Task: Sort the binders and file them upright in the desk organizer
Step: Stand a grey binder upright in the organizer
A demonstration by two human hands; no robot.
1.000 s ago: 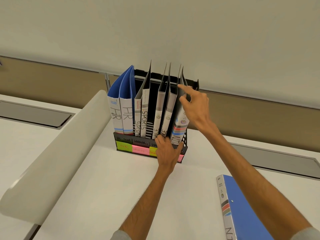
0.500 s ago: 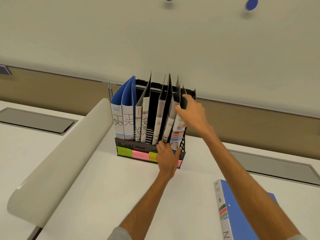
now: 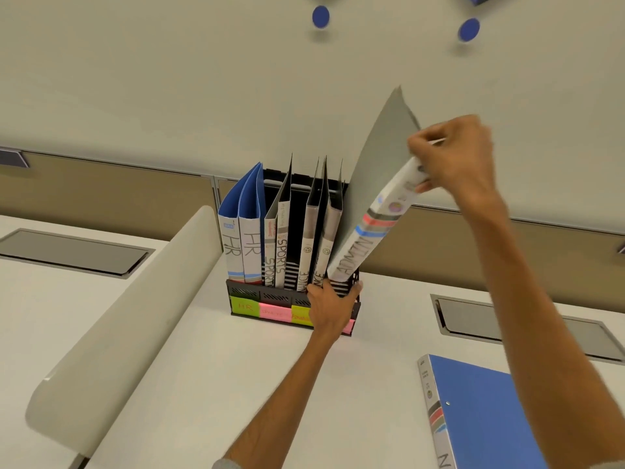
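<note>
A black desk organizer [image 3: 260, 294] with green and pink sticky labels stands on the white desk [image 3: 203, 384]. Upright in it are two blue HR binders [image 3: 241, 231], two grey SPORTS binders [image 3: 279, 242] and two more grey binders [image 3: 319, 238]. My right hand [image 3: 453, 154] grips the top of a grey ADMIN binder [image 3: 368, 211], which tilts to the right with its lower end still in the rightmost slot. My left hand [image 3: 333, 304] clasps the organizer's front right corner. A blue binder [image 3: 480, 414] lies flat on the desk at the lower right.
A curved pale divider panel [image 3: 125, 319] runs diagonally on the left of the desk. Recessed grey cable flaps [image 3: 71, 252] [image 3: 517, 323] sit on both sides. A wall with two blue round magnets [image 3: 320, 16] rises behind the organizer.
My right hand has pulled the ADMIN binder up and tilted it to the right, mostly out of the last slot. My left hand stays on the organizer's front.
</note>
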